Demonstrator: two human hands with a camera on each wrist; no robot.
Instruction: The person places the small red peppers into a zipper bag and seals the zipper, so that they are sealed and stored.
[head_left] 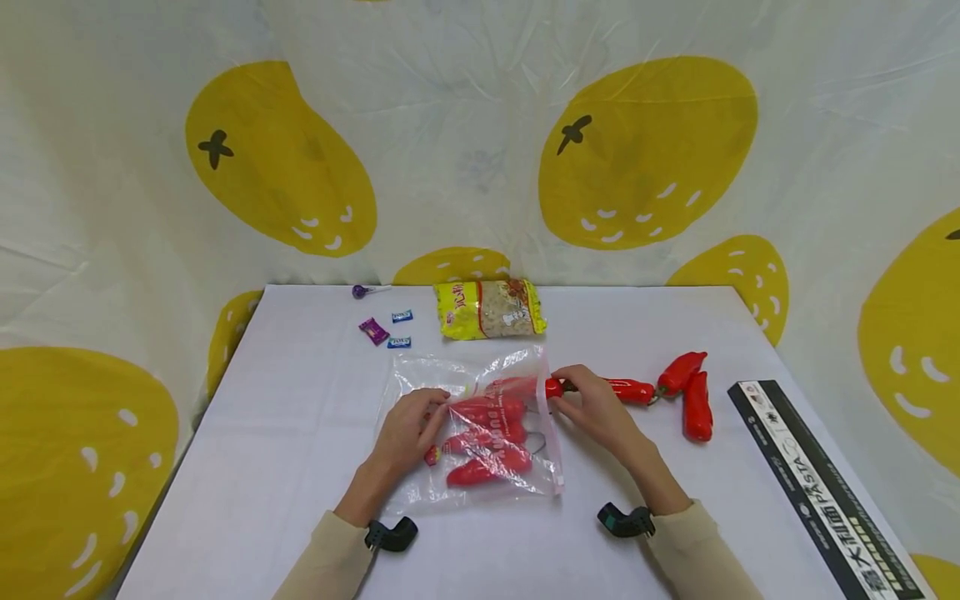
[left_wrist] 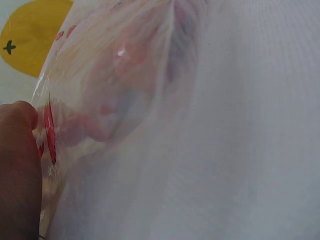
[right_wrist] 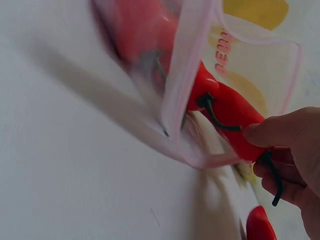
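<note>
A clear zip bag (head_left: pixel 420 367) with pink edging and red print lies on the table, several red chili peppers (head_left: pixel 489 471) inside it. My left hand (head_left: pixel 411 429) grips the bag near its closed side; in the left wrist view only part of that hand shows beside the film. At the bag's open mouth (right_wrist: pixel 180 80), my right hand (right_wrist: pixel 295 150) pinches another red pepper (right_wrist: pixel 240 107) near its green stem. The front of that pepper is within the mouth. Three more red peppers (head_left: pixel 697 408) lie to the right of my right hand.
Behind the bag stands a yellow snack packet (head_left: pixel 491 308). A purple lollipop (head_left: pixel 360 292), a purple wrapped candy (head_left: pixel 373 332) and two small blue packets (head_left: pixel 399 342) lie at the back left. A long black-and-white box (head_left: pixel 825 492) marked PASTA runs along the right edge.
</note>
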